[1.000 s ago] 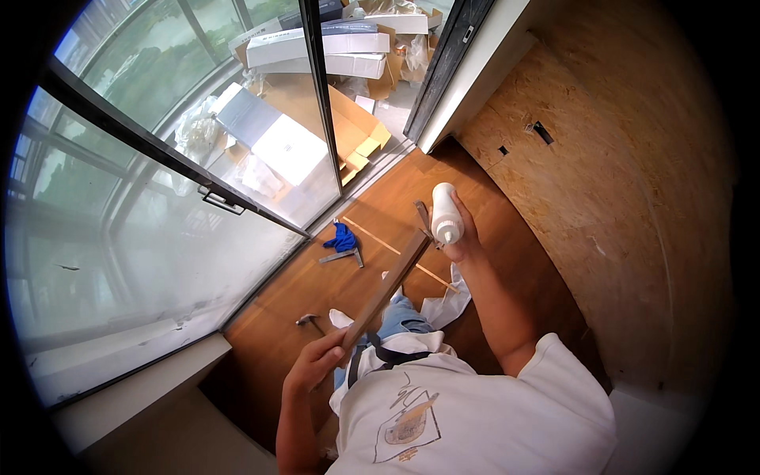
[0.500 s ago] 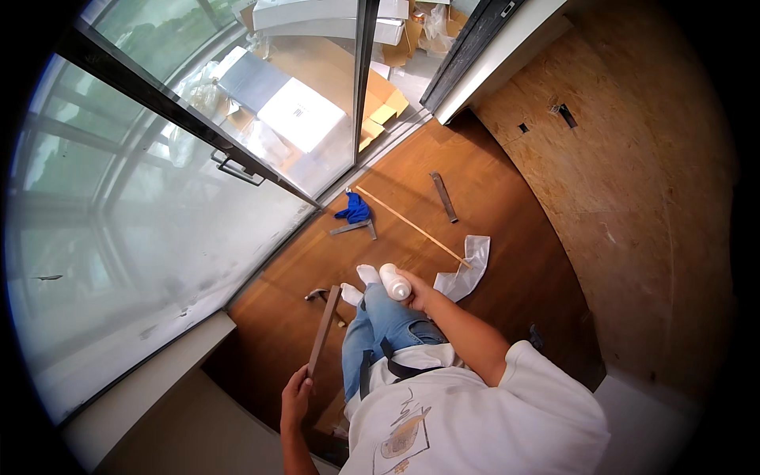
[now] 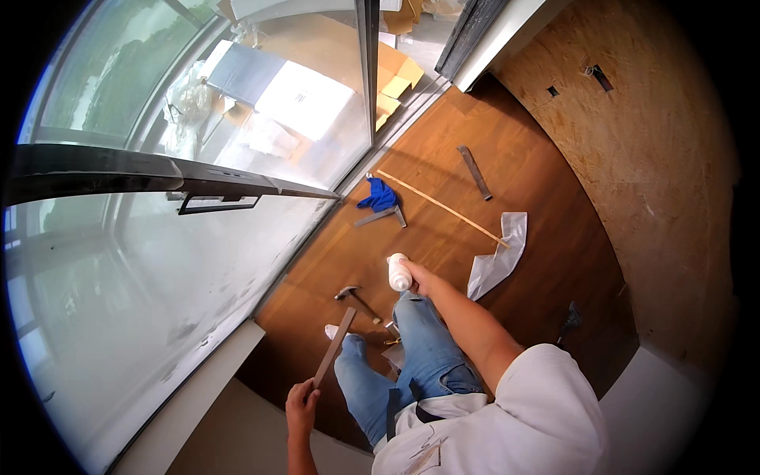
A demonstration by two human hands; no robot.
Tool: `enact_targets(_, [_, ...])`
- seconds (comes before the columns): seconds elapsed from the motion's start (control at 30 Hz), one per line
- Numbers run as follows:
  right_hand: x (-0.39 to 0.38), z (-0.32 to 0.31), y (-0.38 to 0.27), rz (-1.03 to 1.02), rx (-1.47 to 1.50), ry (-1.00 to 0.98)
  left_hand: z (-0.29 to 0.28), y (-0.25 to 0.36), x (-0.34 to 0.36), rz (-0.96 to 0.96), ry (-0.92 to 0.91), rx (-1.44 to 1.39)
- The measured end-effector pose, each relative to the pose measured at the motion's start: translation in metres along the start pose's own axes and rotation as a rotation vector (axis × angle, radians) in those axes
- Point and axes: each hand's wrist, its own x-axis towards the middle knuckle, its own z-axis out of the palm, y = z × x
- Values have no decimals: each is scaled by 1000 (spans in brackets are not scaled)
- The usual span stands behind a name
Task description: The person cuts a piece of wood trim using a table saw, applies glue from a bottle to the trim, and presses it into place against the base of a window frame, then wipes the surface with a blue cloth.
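Note:
My left hand (image 3: 302, 405) is closed around the lower end of a flat brown wooden strip (image 3: 334, 347), which slants up and away from me. In my right hand (image 3: 417, 279), stretched forward above my right knee, is a white squeeze bottle (image 3: 399, 271) with its nozzle end toward me. Between the strip and the bottle, a claw hammer (image 3: 360, 305) lies on the floor. Small items, partly hidden, lie between my legs (image 3: 392, 336); I cannot make out what they are.
Ahead on the wooden floor (image 3: 443, 261) lie a blue cloth (image 3: 378, 194), a metal square (image 3: 381, 217), a long thin stick (image 3: 439, 207), a short brown board (image 3: 475, 173) and a translucent sheet (image 3: 499, 261). Glass doors (image 3: 222, 203) stand left; a bare wood-panel wall (image 3: 633, 174) rises right.
My legs have moved apart, with one foot now beside the strip. The hammer shows fully. The view has shifted, and both hands keep their hold on the strip and bottle.

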Motion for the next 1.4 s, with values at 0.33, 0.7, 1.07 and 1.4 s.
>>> enact_targets(0.33, [230,5,37,-117,-96,-49,103,-234,220,277,77,215])
enact_targets(0.7, [431,-33,5,39,-884,73,232,-497,421,436,308,207])
enact_targets(1.07, [453,-77,27,-113,-366,5,283,-653,483,505,599,197])
enact_targets(1.4, [433,73,231,-699,-2080,139,245,-716,502,515,781,180])
